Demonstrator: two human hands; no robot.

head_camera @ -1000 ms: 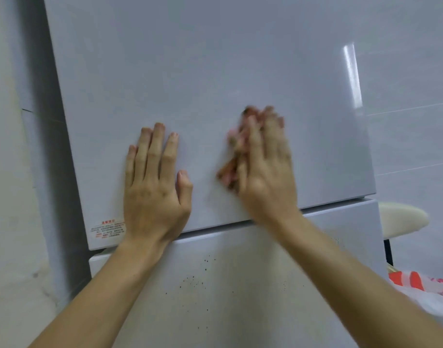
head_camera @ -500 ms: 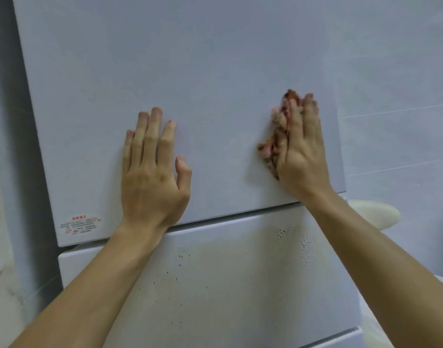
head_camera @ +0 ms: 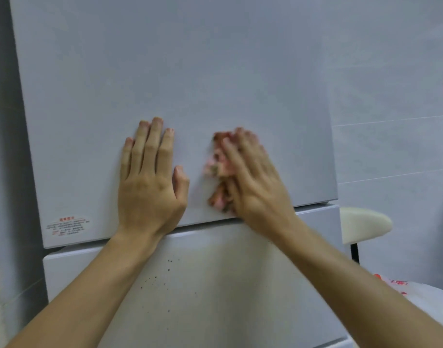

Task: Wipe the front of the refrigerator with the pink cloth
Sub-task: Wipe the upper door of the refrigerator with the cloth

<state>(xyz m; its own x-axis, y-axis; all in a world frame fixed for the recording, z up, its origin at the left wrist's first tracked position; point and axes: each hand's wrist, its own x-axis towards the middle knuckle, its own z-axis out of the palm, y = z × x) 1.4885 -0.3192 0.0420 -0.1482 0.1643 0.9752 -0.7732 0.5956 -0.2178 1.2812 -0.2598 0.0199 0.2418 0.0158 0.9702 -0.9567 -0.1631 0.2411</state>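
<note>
Where the head camera looks forward, one refrigerator fills most of the view, its front smooth, flat and pale grey-white. Two panels show: a broad upper door and a lower door beneath a narrow seam. The lower one carries a scatter of small dark specks. One small label with red and grey print sits at the upper door's bottom left corner.

Two bare hands lie on the upper door, both forearms reaching up from below. The left hand rests flat, palm to the door, four fingers straight and close together, thumb out to the side. The right hand, blurred, lies just beside it, its fingers stretched fairly straight and pressing the one pink cloth against the door. The cloth is crumpled and soft, bunched under the palm and fingers and showing at the hand's left edge, just above the seam.

To the right are a glossy tiled wall, one rounded cream seat and one white plastic bag with red print.
</note>
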